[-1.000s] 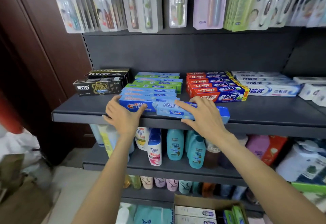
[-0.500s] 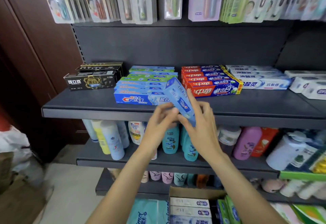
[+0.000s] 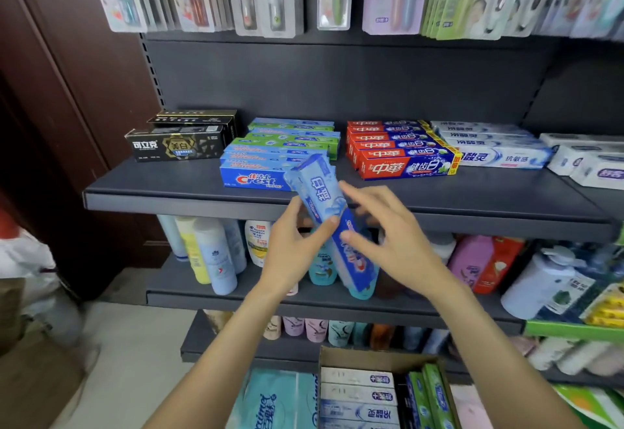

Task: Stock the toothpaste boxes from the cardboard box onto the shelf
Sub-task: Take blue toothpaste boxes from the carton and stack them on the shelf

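**A:** Where is the box you're working with?

**B:** You have the blue toothpaste box (image 3: 332, 222) in front of the shelf (image 3: 472, 205), tilted steeply, its top end leaning toward the Crest stack (image 3: 266, 172). Your left hand (image 3: 290, 246) grasps it, thumb across the front face and fingers curled behind. Your right hand (image 3: 388, 236) is released, fingers loosely spread, with only its fingertips against the box's right edge.

**A:** What could go wrong from here?

**B:** You're holding a long box near its middle with one hand, so it can pivot in your grip. If the top end swings into the Crest stack, I'd expect it to push the front box out of line. Level it before you slide it in, or its leading corner may catch on the shelf's front lip.

**A:** Anything else?

**B:** The cardboard box (image 3: 381, 357) sits directly below, with more boxes inside. If you drop this one, it would likely land there or on the floor.
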A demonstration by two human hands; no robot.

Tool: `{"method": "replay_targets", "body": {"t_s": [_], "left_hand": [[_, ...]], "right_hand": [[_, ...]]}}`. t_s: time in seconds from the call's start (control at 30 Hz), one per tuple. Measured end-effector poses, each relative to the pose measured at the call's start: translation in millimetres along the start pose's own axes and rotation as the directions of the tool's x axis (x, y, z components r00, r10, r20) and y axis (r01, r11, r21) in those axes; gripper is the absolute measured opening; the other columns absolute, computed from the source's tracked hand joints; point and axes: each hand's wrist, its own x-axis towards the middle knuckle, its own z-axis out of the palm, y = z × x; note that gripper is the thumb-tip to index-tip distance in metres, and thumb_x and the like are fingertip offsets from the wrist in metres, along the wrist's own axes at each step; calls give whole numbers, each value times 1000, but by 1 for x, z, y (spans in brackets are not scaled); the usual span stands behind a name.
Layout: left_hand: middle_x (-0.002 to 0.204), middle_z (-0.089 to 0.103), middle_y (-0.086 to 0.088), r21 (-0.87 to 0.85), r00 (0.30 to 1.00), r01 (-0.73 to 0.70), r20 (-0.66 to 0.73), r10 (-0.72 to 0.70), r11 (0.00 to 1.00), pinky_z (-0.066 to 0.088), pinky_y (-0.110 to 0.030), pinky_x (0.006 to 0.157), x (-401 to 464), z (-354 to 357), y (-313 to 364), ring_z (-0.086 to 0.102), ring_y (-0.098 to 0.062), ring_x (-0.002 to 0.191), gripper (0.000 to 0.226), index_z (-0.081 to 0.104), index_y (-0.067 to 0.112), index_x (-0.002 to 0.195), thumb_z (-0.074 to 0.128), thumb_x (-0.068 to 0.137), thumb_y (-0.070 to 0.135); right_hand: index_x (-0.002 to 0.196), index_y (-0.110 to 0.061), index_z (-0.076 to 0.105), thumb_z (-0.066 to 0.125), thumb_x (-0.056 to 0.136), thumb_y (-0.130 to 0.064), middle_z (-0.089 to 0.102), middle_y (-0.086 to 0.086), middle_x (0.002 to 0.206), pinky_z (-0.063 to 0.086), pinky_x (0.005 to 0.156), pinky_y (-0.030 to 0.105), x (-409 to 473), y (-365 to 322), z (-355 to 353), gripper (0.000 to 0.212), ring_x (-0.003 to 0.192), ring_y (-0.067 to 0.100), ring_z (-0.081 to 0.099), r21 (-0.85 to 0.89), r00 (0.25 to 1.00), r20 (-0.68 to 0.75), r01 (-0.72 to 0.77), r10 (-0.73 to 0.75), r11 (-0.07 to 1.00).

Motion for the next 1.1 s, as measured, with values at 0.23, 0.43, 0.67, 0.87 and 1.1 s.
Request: {"method": "replay_targets", "body": {"t_s": [0.23,0.43,0.67,0.87,1.1], "left_hand": [[107,68,3,827,907,-412,410,92,382,43,-31,72,35,-38,35,61,-24,97,51,50,27,123,65,77,43],[78,68,-2,874,723,-477,330,607,94,30,-33,86,79,-57,61,63,-25,77,33,63,15,94,64,72,39],[102,66,3,860,821,-394,172,544,323,32,-38,98,115,-92,10,56,-21,104,40,63,20,107,47,86,51],[132,55,7,935,972,-233,217,87,267,16,-46,113,147,-103,-44,45,-14,128,89,52,32,130,7,70,80],[140,49,8,934,970,-242,237,53,261,14,-44,115,151,-106,-50,45,-10,128,97,51,31,131,4,66,84]], "right_hand": [[128,-21,47,81,63,-39,59,7,123,27,100,37,46,-12,-31,75,117,27,51,-692,850,284,502,-443,519],[116,-11,49,69,78,-30,68,7,91,37,73,34,89,-15,-30,47,77,29,61,-618,903,11,344,-430,707],[123,-20,47,60,88,-18,60,5,109,33,76,35,164,30,-26,37,97,29,56,-534,986,-125,26,-109,845],[117,-14,47,54,88,-2,56,19,101,37,83,41,251,82,24,32,94,39,53,-598,999,-25,-49,42,800],[139,-24,42,49,89,-4,28,10,151,1,112,58,295,115,53,54,141,29,14,-770,958,167,-20,232,637]]}}
